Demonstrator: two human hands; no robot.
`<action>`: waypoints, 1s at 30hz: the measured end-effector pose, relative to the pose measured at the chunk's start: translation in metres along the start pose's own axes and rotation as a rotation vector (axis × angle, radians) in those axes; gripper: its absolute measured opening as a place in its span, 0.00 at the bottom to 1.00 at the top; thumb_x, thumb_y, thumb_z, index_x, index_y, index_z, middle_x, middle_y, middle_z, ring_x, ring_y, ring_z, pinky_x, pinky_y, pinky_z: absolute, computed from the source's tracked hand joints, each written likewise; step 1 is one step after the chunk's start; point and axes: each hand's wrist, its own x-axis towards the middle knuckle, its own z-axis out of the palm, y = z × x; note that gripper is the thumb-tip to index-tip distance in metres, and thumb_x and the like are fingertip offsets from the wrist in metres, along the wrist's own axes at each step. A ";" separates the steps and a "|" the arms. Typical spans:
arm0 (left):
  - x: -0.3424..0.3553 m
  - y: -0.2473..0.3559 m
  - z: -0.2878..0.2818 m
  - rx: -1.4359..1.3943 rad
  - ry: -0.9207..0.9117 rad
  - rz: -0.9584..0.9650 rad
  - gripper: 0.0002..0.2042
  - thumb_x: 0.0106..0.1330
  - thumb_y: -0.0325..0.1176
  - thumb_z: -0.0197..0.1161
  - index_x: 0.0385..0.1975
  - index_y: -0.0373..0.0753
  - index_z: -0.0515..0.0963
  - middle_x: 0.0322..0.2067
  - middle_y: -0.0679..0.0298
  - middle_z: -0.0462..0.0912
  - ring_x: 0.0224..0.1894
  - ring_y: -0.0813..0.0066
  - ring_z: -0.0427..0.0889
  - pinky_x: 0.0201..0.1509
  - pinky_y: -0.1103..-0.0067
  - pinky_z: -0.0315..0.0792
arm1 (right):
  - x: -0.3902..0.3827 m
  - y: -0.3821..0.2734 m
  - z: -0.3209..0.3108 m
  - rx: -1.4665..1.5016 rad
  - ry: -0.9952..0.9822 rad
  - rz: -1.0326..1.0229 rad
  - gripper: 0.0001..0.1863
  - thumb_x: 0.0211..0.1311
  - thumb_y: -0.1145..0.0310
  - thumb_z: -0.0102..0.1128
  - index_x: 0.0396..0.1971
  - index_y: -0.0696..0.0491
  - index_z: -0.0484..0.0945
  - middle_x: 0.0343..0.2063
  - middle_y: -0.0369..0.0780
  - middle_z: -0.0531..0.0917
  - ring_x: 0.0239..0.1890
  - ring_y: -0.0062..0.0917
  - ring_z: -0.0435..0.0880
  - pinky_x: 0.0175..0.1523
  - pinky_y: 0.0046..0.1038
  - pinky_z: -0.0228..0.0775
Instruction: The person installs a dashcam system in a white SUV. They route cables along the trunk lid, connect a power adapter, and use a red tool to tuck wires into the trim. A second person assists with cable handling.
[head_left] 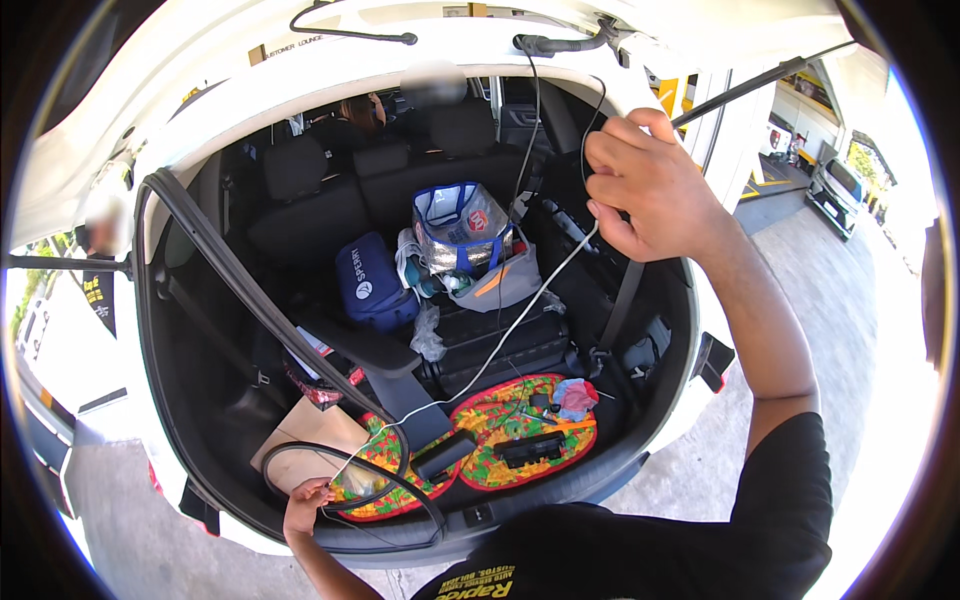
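My right hand is raised at the right side of an open car boot, its fingers closed on a thin white wire. The wire slants down across the boot to my left hand, low at the front left edge, whose fingers are pinched around its lower end. A loosened black rubber door seal hangs across the left of the opening and loops beside my left hand. A thin black cable drops from the tailgate hinge area; another passes behind my right fingers, and whether they grip it is hidden.
Inside lie a blue pouch, a silver-and-blue cooler bag, a grey bag, a brown cardboard piece and colourful mats bearing small black parts. Tailgate struts flank the opening. A person stands left; another sits in front.
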 end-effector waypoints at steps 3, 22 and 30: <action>-0.005 0.017 0.014 0.220 0.151 0.041 0.27 0.66 0.33 0.75 0.64 0.31 0.77 0.53 0.51 0.87 0.54 0.62 0.86 0.62 0.68 0.77 | 0.024 0.000 0.016 -0.043 -0.002 -0.053 0.07 0.54 0.64 0.65 0.21 0.49 0.82 0.35 0.35 0.76 0.48 0.26 0.77 0.63 0.38 0.63; 0.033 0.347 0.393 0.026 -0.092 0.969 0.12 0.86 0.36 0.52 0.48 0.34 0.79 0.29 0.65 0.77 0.31 0.80 0.72 0.36 0.77 0.70 | 0.049 -0.016 0.068 0.209 0.213 -0.212 0.05 0.52 0.67 0.67 0.23 0.51 0.80 0.33 0.35 0.75 0.45 0.30 0.78 0.63 0.40 0.65; 0.015 0.341 0.398 0.136 0.121 1.024 0.13 0.82 0.36 0.58 0.33 0.35 0.74 0.17 0.53 0.74 0.20 0.50 0.78 0.26 0.67 0.68 | 0.036 0.005 0.056 0.257 0.276 -0.268 0.15 0.60 0.59 0.71 0.23 0.51 0.76 0.27 0.37 0.70 0.37 0.34 0.74 0.53 0.40 0.62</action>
